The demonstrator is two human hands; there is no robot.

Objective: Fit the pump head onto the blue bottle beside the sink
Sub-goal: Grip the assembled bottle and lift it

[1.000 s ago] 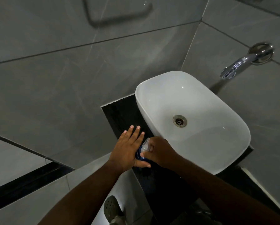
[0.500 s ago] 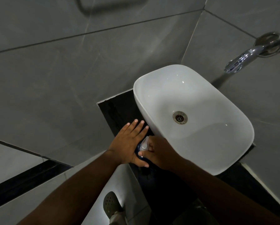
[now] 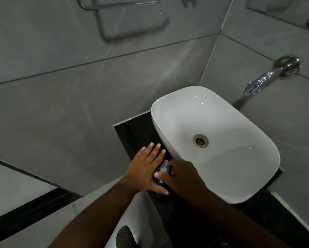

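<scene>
The blue bottle [image 3: 158, 180] stands on the dark worktop [image 3: 132, 133], just beside the left wall of the white sink [image 3: 168, 108], mostly hidden between the two hands. The left hand [image 3: 146, 170] lies flat against the bottle's side, fingers [image 3: 156, 149] stretched out straight, thumb hooked round the front of the bottle; it braces rather than grips. The right hand [image 3: 182, 176] is curled over the top with its fingers closed around the clear pump head [image 3: 164, 166], whose pale nozzle pokes out toward the left hand.

Progress: the pump head sits on top of the bottle, at the neck, so placement looks done. Whether the collar is threaded down tight cannot be told, as the right hand covers the joint; probably it is mid-twist or pressing home. Left to do, judging from this: finish seating or screwing the collar, then let go with both hands, bottle upright by the sink. The chrome tap [image 3: 268, 76] on the wall plays no part.
</scene>
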